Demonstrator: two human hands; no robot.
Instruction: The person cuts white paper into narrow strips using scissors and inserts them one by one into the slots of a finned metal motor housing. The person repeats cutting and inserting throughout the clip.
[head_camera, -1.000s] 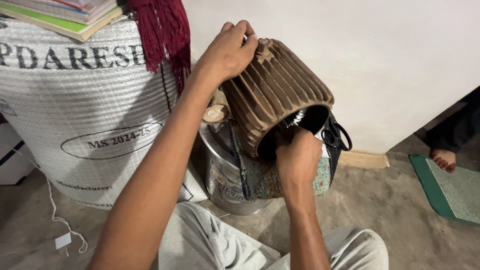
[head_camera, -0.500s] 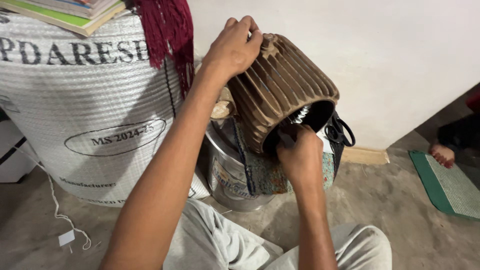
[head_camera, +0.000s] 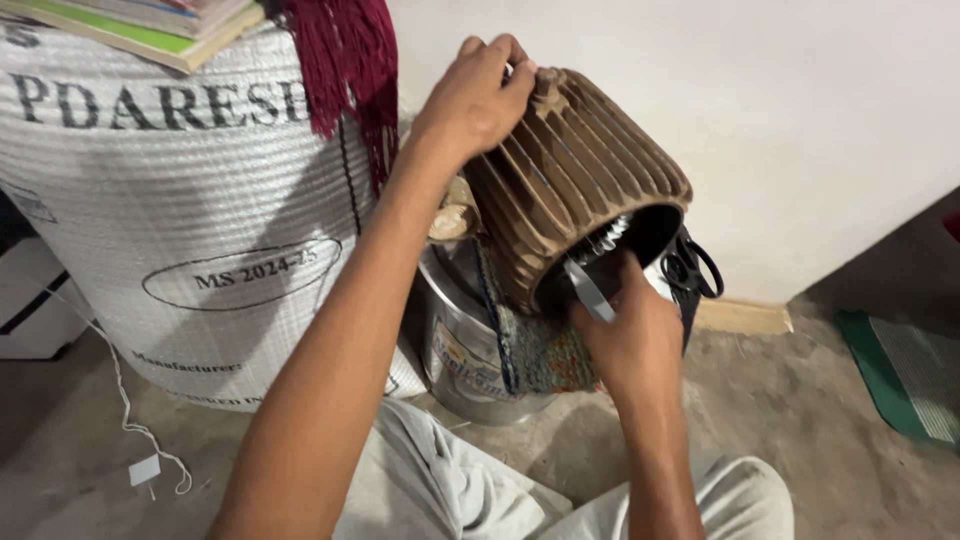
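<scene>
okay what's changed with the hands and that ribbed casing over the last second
The right hand now holds a thin grey strip at the ribbed casing's open end; earlier its fingers were reaching inside. The left hand still grips the casing's top, tilted on the metal bucket.

A big white woven sack (head_camera: 170, 220) stands on the grey floor (head_camera: 800, 420). A stack of books (head_camera: 140, 25) lies on top of the sack. A dark red cloth with fringes (head_camera: 345, 60) hangs over the sack's right edge. A shiny metal bucket (head_camera: 470, 345) stands just right of the sack, with a woven cloth (head_camera: 535, 345) over its rim. Far right of the sack lies a green mat (head_camera: 905, 370). A white cord (head_camera: 120, 400) trails below the sack's left side.
</scene>
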